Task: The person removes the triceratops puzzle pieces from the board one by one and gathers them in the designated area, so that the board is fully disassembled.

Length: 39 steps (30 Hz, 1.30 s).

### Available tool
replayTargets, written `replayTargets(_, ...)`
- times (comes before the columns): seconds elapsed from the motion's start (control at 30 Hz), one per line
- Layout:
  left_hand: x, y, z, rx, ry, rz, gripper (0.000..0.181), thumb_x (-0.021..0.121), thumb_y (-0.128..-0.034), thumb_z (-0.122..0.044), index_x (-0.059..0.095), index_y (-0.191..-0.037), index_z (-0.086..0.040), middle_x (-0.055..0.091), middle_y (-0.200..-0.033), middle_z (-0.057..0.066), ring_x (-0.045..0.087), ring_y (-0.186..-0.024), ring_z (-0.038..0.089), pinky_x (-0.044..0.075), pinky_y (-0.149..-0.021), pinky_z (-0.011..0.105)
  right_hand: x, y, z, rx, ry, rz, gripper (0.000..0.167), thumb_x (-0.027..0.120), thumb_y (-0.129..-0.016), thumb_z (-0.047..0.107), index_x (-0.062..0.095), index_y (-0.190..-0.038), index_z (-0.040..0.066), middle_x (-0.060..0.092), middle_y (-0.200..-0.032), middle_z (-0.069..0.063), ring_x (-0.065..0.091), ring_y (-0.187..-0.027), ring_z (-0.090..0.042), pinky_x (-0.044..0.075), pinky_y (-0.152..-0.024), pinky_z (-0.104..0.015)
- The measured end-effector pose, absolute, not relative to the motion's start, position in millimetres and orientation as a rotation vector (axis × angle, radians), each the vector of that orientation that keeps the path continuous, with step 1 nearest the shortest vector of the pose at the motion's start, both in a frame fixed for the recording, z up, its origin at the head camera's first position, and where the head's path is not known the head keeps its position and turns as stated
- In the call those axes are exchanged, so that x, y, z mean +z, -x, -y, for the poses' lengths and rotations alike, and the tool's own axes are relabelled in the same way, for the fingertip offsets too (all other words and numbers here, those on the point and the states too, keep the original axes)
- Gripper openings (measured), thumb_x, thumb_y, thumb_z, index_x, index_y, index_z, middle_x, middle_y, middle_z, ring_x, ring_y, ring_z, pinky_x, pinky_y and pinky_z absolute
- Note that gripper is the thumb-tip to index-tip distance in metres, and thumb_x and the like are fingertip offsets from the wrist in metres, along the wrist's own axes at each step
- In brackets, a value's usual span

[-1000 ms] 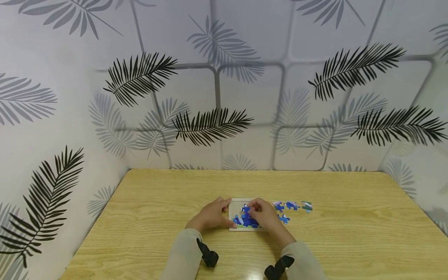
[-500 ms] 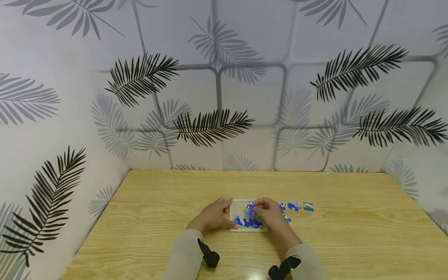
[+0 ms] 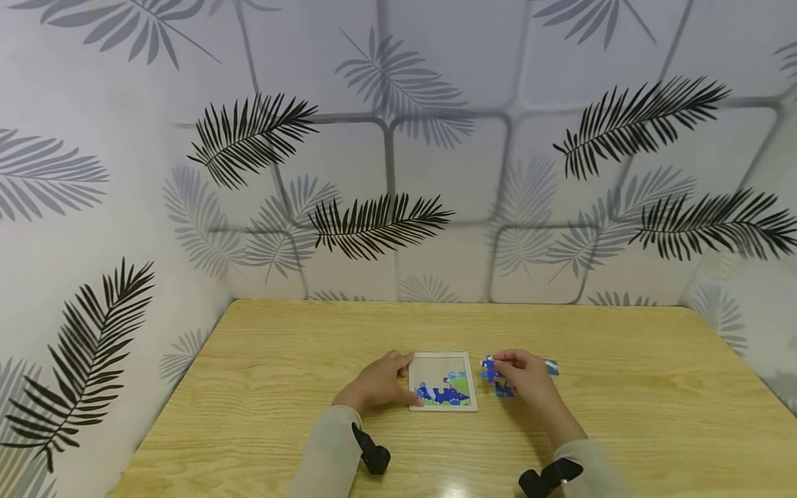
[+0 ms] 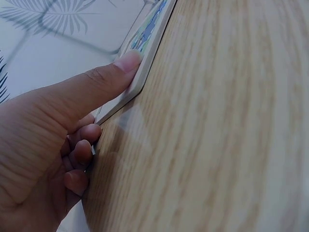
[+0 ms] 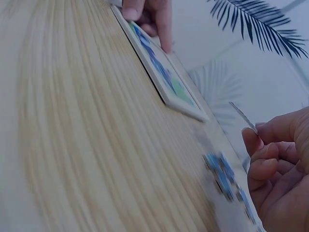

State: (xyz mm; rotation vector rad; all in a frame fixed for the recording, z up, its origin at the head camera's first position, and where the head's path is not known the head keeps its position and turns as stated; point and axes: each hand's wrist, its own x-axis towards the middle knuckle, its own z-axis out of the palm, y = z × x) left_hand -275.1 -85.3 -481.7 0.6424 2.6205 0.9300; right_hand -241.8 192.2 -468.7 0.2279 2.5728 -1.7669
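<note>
My left hand (image 3: 377, 382) grips the left side of a pale wooden puzzle tray (image 3: 474, 384). The thumb (image 4: 128, 63) lies on the rim near one corner in the left wrist view. Joined blue and green pieces (image 3: 443, 395) fill the tray's lower part and right side; bare board shows above them. Just right of the tray, my right hand (image 3: 528, 379) pinches a blue puzzle piece (image 3: 490, 369) between thumb and fingertips. That piece (image 5: 243, 117) appears edge-on, raised off the table, in the right wrist view.
Loose puzzle pieces (image 5: 223, 176) lie on the wooden table (image 3: 280, 360) under and beside the right hand. One green and white piece (image 3: 551, 366) shows behind that hand. A leaf-patterned wall (image 3: 436, 270) stands along the table's far edge.
My right hand has moved right, from over the tray to above the loose pieces, carrying the blue puzzle piece along. The left hand and tray have stayed nearly still.
</note>
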Motion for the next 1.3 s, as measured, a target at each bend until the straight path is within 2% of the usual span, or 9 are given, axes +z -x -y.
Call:
replayTargets(0.27, -482, 276, 86, 0.924, -0.659, -2.619, 0.096, 0.081, -0.0717, -0.041, 0.033, -0.148, -0.009, 0.038, -0.087, -0.001, 0.036, -0.075, 0.011, 0.031, -0.070, 0.029, -471, 229, -234, -1.733, -0.260, -2.586, 0.022, 0.056, -0.095, 0.011, 0.060, -0.108, -0.006, 0.056, -0.076, 0.000, 0.042, -0.056, -0.011, 0.036, -0.048, -0.024)
replayTargets(0.5, -481, 276, 86, 0.918, -0.625, -2.624, 0.097, 0.081, -0.0708, -0.043, 0.033, -0.148, -0.011, 0.039, -0.088, -0.002, 0.038, -0.076, 0.011, 0.033, -0.071, 0.030, -476, 225, -248, -1.751, -0.302, -2.561, 0.025, 0.056, -0.095, 0.011, 0.059, -0.112, -0.007, 0.055, -0.074, 0.002, 0.041, -0.055, -0.010, 0.037, -0.048, -0.023)
replayTargets(0.8, -480, 275, 85, 0.937, -0.637, -2.616, 0.097, 0.082, -0.0708, -0.041, 0.033, -0.147, -0.008, 0.038, -0.087, -0.001, 0.037, -0.075, 0.012, 0.032, -0.069, 0.030, -484, 222, -251, -1.592, -0.276, -2.716, 0.017, 0.058, -0.092, 0.008, 0.063, -0.102, -0.005, 0.057, -0.076, 0.000, 0.045, -0.060, -0.011, 0.040, -0.050, -0.024)
replayTargets(1.1, -482, 275, 85, 0.939, -0.655, -2.608, 0.096, 0.081, -0.0728, -0.039, 0.031, -0.148, -0.009, 0.037, -0.087, -0.001, 0.035, -0.073, 0.012, 0.031, -0.068, 0.029, -482, 219, -251, -1.425, -0.197, -2.876, 0.016, 0.061, -0.091, 0.010, 0.065, -0.099, -0.004, 0.064, -0.092, -0.011, 0.053, -0.077, -0.014, 0.044, -0.062, -0.024)
replayTargets(1.3, -482, 274, 86, 0.939, -0.652, -2.615, 0.095, 0.082, -0.0724, -0.038, 0.032, -0.148, -0.008, 0.037, -0.087, -0.001, 0.034, -0.073, 0.012, 0.030, -0.068, 0.029, -481, 218, -252, -1.401, -0.255, -2.879, 0.026, 0.060, -0.093, 0.019, 0.064, -0.104, -0.004, 0.063, -0.099, -0.016, 0.054, -0.085, -0.020, 0.044, -0.070, -0.030)
